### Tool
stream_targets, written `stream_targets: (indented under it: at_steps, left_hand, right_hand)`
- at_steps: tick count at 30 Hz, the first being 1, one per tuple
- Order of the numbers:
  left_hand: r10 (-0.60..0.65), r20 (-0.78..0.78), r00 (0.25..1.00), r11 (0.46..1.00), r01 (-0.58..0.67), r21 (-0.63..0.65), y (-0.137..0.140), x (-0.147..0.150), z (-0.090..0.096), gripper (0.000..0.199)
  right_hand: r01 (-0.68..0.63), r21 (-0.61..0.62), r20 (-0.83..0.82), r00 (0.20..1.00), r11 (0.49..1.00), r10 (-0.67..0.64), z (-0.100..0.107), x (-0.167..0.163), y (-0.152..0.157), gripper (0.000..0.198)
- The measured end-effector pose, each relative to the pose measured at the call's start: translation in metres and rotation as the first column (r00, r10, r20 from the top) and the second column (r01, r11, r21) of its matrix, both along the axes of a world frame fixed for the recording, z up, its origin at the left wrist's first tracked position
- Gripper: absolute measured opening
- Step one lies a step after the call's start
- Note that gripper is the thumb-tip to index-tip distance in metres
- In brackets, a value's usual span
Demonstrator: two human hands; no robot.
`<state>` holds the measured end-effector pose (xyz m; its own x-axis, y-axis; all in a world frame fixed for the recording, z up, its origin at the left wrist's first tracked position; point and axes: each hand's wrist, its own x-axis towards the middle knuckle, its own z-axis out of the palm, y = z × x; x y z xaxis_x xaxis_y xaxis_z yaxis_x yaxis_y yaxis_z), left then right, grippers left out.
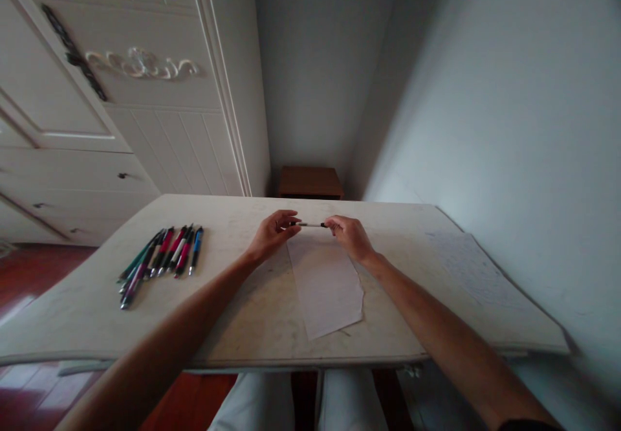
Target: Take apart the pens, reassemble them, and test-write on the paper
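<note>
A slim pen [311,224] with a pale barrel and dark ends is held level between both hands, above the far edge of a torn sheet of paper [327,288]. My left hand [276,230] pinches its left end between thumb and fingers. At the other end, the fingertips of my right hand [348,232] close on the dark tip. The fingers partly cover both ends of the pen. The paper lies flat on the table, its right edge ragged.
Several pens [165,253] in red, black, green, purple and blue lie grouped on the left of the white table [233,334]. Marks cover the tabletop's right side [475,269]. A white cabinet [184,88] stands at the left, a brown wooden box-like piece [310,180] behind.
</note>
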<state>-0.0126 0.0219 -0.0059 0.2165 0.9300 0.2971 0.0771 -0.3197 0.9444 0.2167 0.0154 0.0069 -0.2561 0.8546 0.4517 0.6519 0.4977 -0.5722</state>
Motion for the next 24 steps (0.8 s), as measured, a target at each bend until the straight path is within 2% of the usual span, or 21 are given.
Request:
stream_targets:
  at_steps: [2,5,9,12,17,20,24]
  left_hand:
    - [0.013,0.005,1.000,1.000,-0.013,-0.010,0.000,0.000,0.000,0.059]
    - [0.041,-0.070,0.997,0.999,-0.042,-0.013,-0.004,0.000,0.004,0.052]
    - [0.022,-0.152,0.988,0.999,-0.029,-0.044,-0.008,0.001,0.011,0.054]
    - [-0.001,-0.070,0.998,0.996,-0.005,-0.089,-0.008,0.001,0.011,0.044]
    - [-0.008,0.007,1.000,0.999,0.009,-0.054,-0.006,0.002,0.007,0.057]
    - [0.023,-0.057,0.998,0.999,-0.026,-0.040,-0.005,0.001,0.006,0.051]
    - [0.050,-0.222,0.974,0.998,-0.055,-0.016,-0.004,-0.001,0.006,0.047]
  right_hand:
    - [-0.002,0.003,0.001,1.000,1.000,0.002,0.001,0.000,0.000,0.024]
    - [-0.007,0.003,0.001,1.000,1.000,0.007,0.000,0.000,0.000,0.024]
    - [-0.014,0.015,0.007,1.000,1.000,0.014,-0.001,-0.001,0.001,0.024]
    - [-0.008,0.015,0.012,1.000,1.000,0.008,-0.002,-0.001,0.002,0.023]
    - [0.009,0.006,-0.004,1.000,1.000,-0.009,-0.003,0.001,0.003,0.022]
    - [-0.017,0.010,-0.004,1.000,1.000,0.017,-0.004,0.000,0.003,0.024]
    - [-0.041,0.006,0.002,0.999,0.999,0.041,-0.007,0.000,0.004,0.024]
